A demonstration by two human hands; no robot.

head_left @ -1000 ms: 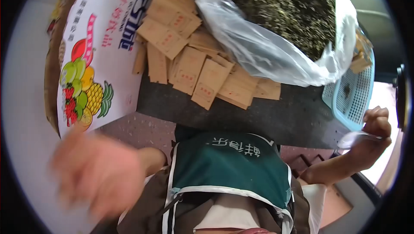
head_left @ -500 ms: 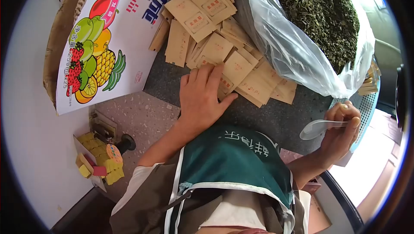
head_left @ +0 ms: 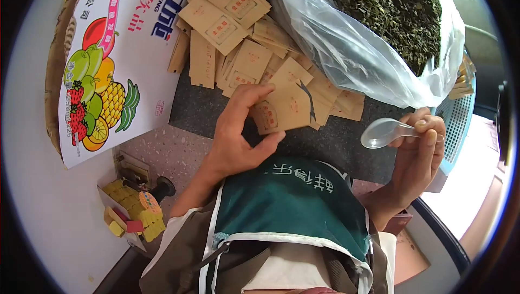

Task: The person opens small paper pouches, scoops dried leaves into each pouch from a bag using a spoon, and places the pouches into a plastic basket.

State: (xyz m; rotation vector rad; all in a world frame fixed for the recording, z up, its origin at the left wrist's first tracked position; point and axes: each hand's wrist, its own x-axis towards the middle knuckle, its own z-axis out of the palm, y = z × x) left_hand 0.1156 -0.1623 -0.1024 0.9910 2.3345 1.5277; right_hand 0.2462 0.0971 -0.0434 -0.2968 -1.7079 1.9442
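A small, flat brown-paper packet (head_left: 284,107), its dark-edged end apparently open, sits just above the dark grey tabletop (head_left: 325,147), pinched between the left hand's (head_left: 235,131) thumb and fingers. Too light a pinch could drop it; too hard could crease it. Beside it lie overlapping printed brown-paper packets (head_left: 219,28). The right hand (head_left: 417,158) grips a clear plastic spoon (head_left: 379,133) near a translucent plastic bag (head_left: 346,61) of dried green leaves (head_left: 384,12); a careless swing could snag the bag's rim.
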